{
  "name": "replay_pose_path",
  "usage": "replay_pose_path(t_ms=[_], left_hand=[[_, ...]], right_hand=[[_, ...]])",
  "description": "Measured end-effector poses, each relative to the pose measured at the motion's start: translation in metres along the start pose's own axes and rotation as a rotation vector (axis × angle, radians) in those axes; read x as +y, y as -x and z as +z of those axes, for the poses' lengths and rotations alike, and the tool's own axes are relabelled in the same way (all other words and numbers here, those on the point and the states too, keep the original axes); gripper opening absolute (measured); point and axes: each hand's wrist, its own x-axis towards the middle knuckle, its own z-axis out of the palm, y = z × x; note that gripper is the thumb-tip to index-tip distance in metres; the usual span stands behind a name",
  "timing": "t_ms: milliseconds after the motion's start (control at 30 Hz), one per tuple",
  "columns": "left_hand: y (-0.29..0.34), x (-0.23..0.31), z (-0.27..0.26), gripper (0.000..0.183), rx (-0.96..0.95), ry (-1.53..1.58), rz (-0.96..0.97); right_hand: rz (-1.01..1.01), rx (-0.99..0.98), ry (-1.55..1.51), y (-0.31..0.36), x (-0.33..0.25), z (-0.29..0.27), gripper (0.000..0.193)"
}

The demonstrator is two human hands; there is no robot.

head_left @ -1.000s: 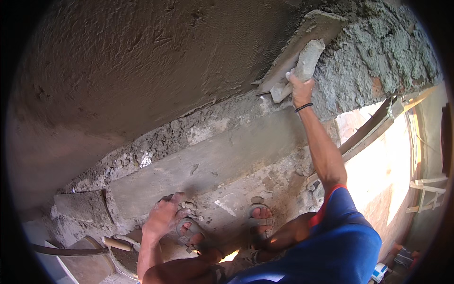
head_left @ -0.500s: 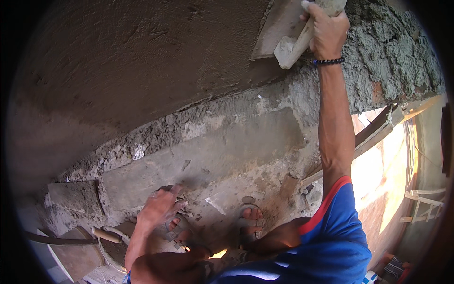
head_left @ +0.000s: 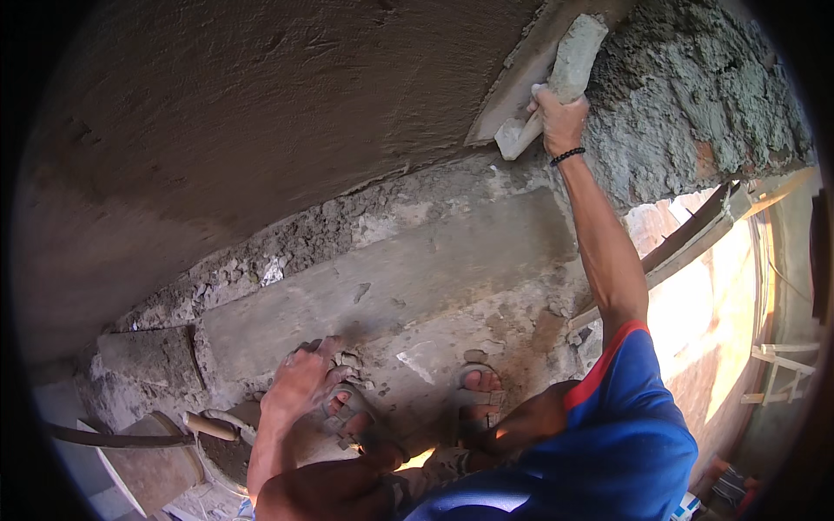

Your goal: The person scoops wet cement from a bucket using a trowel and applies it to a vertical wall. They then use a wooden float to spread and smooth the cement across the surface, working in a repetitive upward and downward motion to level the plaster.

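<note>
My right hand [head_left: 560,120] is wrapped round the handle of a long plastering float [head_left: 573,59] at the upper right. The float's flat board lies against the wall, where smooth dark plaster [head_left: 287,95] meets rough, lumpy grey mortar [head_left: 695,95]. Pale dried cement coats its handle. Lower down, my left hand [head_left: 301,379] hangs by my left foot with its fingers partly stretched and nothing in them. It is nearest to the dusty floor and a few crumbs of mortar.
A smooth board-like strip [head_left: 391,278] runs along the wall's foot, with loose mortar behind it. A bucket [head_left: 221,447] with a wooden-handled tool [head_left: 208,425] stands at lower left. Wooden planks [head_left: 691,260] lean at right, beside a sunlit floor. My sandalled feet [head_left: 480,395] stand close in front.
My right hand has drawn the float downward and slightly left along the wall, bringing more of its handle into view. The left hand stays nearly in place, and the view has shifted slightly.
</note>
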Motion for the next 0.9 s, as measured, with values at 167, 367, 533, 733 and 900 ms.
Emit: replay_pose_path(t_ms=[167,367,533,733,900], left_hand=[[0.007,-0.002,-0.009,0.05,0.001,-0.02,-0.035],[-0.013,0.006,-0.004,0.049,0.018,-0.025,0.045],[-0.019,0.003,0.002,0.05,0.02,-0.003,0.077],[-0.007,-0.011,0.004,0.051,0.017,0.0,0.019],[0.0,-0.025,0.006,0.05,0.042,0.006,0.01]], right_hand=[[0.004,-0.044,-0.12,0.012,-0.011,0.025,0.017],[-0.151,-0.027,-0.043,0.0,-0.122,0.075,0.017],[-0.216,0.017,0.141,-0.017,-0.143,0.055,0.021],[-0.159,0.025,0.278,-0.016,-0.103,0.029,0.021],[-0.063,-0.026,0.108,-0.009,-0.033,0.01,0.015]])
